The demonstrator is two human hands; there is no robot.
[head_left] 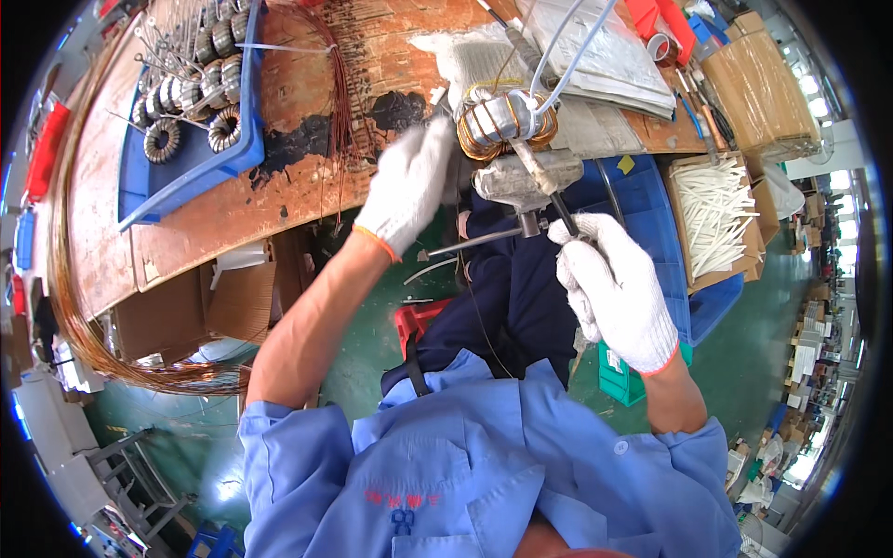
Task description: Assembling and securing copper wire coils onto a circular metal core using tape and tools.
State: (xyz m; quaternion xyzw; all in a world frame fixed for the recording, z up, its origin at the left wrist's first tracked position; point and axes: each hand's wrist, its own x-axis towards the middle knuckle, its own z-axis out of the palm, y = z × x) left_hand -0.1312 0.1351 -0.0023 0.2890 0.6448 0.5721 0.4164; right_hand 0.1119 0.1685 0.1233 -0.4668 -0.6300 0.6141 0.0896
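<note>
A ring-shaped coil [502,123], wound with copper wire around a grey core, rests on a grey metal holder [526,177] at the table's front edge. White ties stand up from it. My right hand [614,284], in a white knitted glove, is closed around a stick-like tool [543,179] with a dark lower end and a pale shaft. The tool's upper end meets the coil's near side. Left of the coil, my gloved left hand [409,181] is raised with fingers pressed together. Its fingertips are slightly blurred, and whatever they pinch cannot be made out.
A blue tray [191,177] of wound rings stands on the worn table at far left. Long copper wires [342,102] hang over its edge. At right, a carton [714,219] holds white strips beside a blue bin [642,214]. A metal bar [474,244] juts below the holder.
</note>
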